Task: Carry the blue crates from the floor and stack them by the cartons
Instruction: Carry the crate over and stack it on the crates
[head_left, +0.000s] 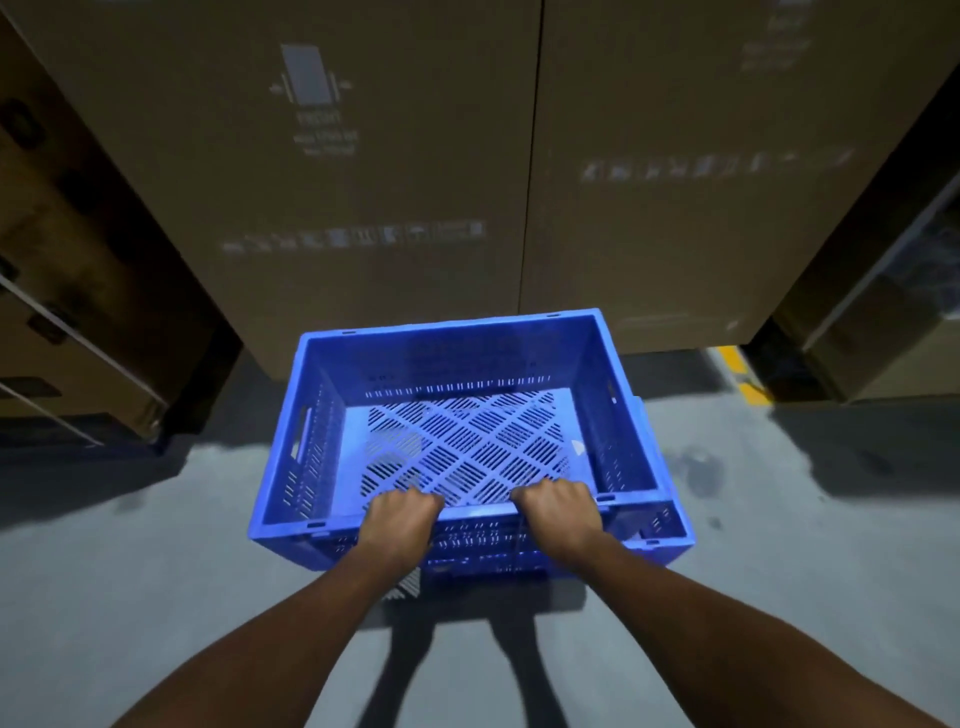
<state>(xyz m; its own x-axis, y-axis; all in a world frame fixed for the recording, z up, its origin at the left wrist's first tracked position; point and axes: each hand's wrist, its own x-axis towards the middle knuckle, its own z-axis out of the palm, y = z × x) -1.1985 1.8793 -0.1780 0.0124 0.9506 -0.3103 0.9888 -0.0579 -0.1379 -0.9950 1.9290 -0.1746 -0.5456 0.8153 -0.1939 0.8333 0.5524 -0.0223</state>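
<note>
While facing tall brown cardboard cartons (395, 171), gripping empty blue slatted plastic crate (462, 415) by near rim, left hand (397, 519) and right hand (558, 512) clenched; second crate beneath mostly hidden, carton print blurred.

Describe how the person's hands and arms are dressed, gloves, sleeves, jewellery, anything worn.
Nothing is worn that shows. The left hand and right hand are bare, without gloves or visible rings. Both forearms are uncovered as far as the bottom of the picture: no sleeves, watch or wristband in view.
</note>
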